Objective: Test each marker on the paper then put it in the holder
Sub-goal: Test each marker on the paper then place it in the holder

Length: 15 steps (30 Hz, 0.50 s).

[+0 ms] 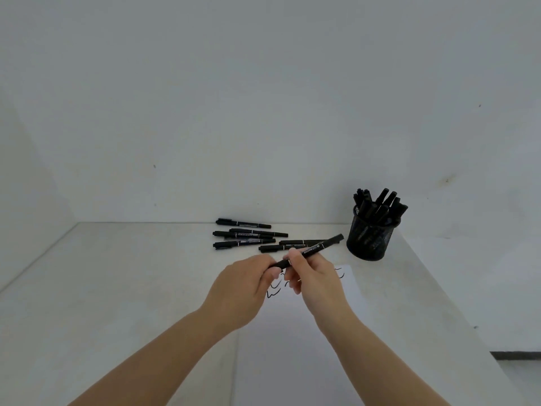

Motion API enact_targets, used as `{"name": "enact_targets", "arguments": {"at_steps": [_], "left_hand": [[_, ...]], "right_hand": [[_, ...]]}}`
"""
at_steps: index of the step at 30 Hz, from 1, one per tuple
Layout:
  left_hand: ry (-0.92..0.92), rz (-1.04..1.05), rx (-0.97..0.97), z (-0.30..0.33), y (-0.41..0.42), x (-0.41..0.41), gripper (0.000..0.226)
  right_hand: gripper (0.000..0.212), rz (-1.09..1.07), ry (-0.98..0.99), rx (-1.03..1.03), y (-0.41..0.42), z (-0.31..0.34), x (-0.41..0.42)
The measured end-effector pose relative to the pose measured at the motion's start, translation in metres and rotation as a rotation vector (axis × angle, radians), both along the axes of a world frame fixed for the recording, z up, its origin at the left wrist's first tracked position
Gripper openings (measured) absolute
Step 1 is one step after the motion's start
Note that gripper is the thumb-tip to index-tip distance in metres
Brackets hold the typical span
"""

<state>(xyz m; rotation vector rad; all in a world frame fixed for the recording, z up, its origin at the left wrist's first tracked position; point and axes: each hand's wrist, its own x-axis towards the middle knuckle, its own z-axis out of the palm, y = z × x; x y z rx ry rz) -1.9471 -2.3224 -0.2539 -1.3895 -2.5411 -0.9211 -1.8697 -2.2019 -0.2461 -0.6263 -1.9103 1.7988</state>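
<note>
The marker under test is a black pen held at centre frame, above the upper edge of the paper, its long axis tilted from lower left to upper right. My right hand grasps its barrel, fingers curled round the middle. My left hand grips the lower-left end, fingertips pinched on it; whether that end is a cap I cannot tell. The upper-right end points toward the holder, a black mesh cup standing right of centre, near the table's far edge, and packed with upright black markers. The paper lies flat beneath my hands and runs down to the bottom of the frame; black scribbles show on it between and beside my hands. Just above my hands, loose markers lie flat on the table, four in a cluster left of centre and two more partly behind the held pen. A pale wall fills the upper frame.
</note>
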Motion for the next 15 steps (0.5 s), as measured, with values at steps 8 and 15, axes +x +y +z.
{"name": "enact_targets", "arguments": {"at_steps": [8,15], "left_hand": [[-0.604,0.120,0.210,-0.030,-0.056,-0.008,0.040],[-0.479,-0.040,0.131,-0.040,-0.063,-0.005,0.029]], "right_hand": [[0.027,-0.372,0.143,-0.142,0.047,0.011,0.005],[0.019,-0.032,-0.026,0.108,-0.006,-0.018,-0.012]]}}
